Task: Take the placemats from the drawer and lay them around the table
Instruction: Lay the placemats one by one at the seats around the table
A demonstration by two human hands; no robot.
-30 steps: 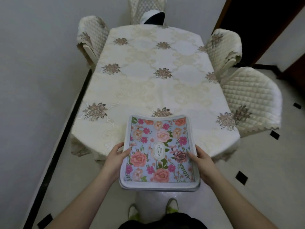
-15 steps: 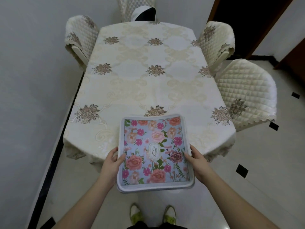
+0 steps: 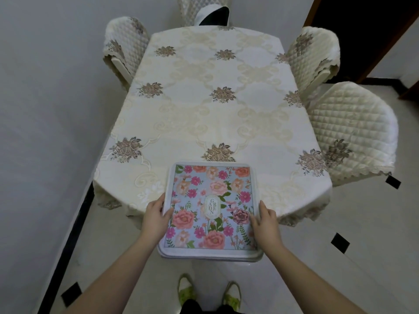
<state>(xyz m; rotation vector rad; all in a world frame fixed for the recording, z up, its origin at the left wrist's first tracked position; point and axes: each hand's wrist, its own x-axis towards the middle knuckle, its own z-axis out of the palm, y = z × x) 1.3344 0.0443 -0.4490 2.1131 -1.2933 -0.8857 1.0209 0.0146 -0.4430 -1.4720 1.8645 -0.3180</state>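
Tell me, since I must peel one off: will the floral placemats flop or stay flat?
The placemats, gripped only at their sides by the left hand and right hand, stay flat, so probably fairly stiff. Layered near corners suggest several; one alone may bend more.

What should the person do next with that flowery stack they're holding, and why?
Probably set the stack of placemats down on the table at its near end. The left hand and right hand both grip its sides, so neither is free to peel off the top mat, and no mat lies on the tablecloth.
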